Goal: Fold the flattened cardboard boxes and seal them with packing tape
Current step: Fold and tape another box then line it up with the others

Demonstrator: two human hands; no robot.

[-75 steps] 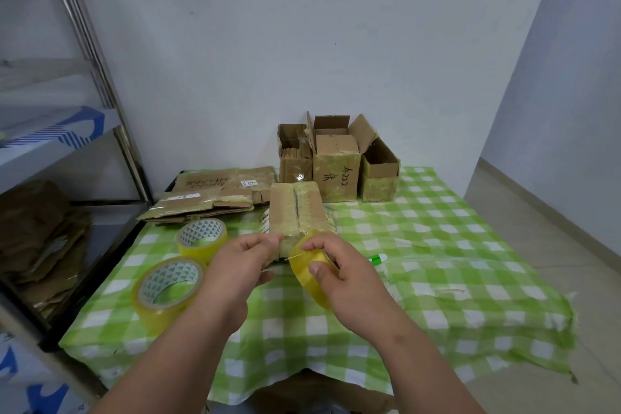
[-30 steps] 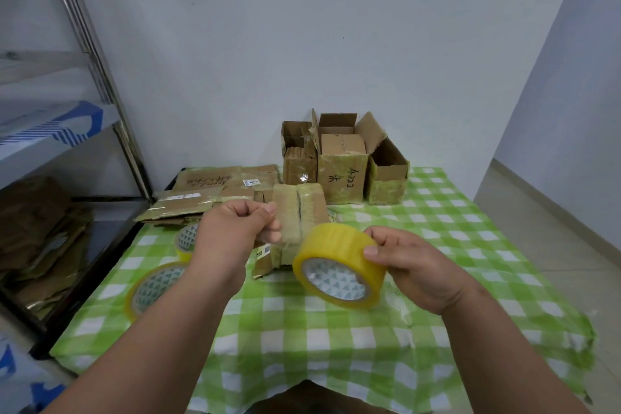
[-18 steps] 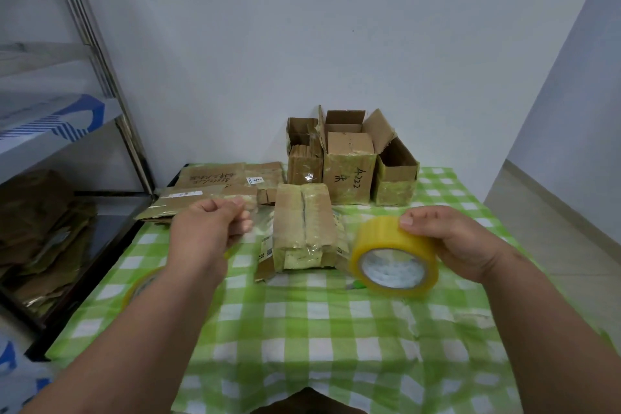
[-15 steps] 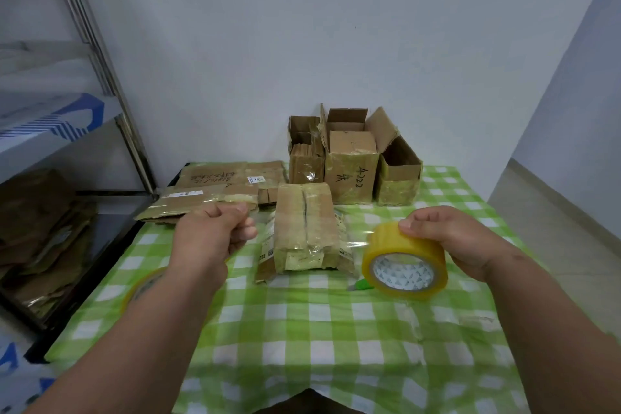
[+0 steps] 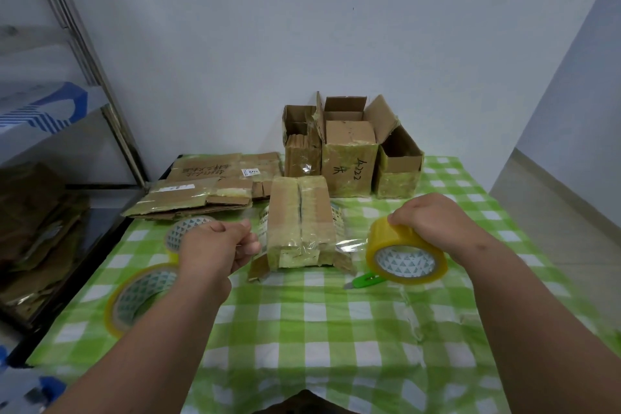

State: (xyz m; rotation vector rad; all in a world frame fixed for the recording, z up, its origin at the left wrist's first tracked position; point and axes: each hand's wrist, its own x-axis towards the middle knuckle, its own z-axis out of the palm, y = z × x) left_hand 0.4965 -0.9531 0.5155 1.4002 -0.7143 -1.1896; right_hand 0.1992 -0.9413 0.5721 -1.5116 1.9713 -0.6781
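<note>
hands point(image 5: 215, 245) farther apart, tape point(image 5: 349, 244) stretched

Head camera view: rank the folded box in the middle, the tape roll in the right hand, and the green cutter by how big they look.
1. Folded box
2. Tape roll, though it sits nearer the camera
3. Green cutter, partly hidden by the roll

- Cloth point(image 5: 319, 319) over the surface: green and white checks.
- Tape roll point(image 5: 406, 254) near the right edge: translucent yellow, white core with a green triangle pattern.
- Two rolls point(image 5: 141, 296) near the left edge: the same.
- Boxes point(image 5: 349, 158) at the far edge: brown.
- Cutter point(image 5: 364, 280): bright green.
</note>
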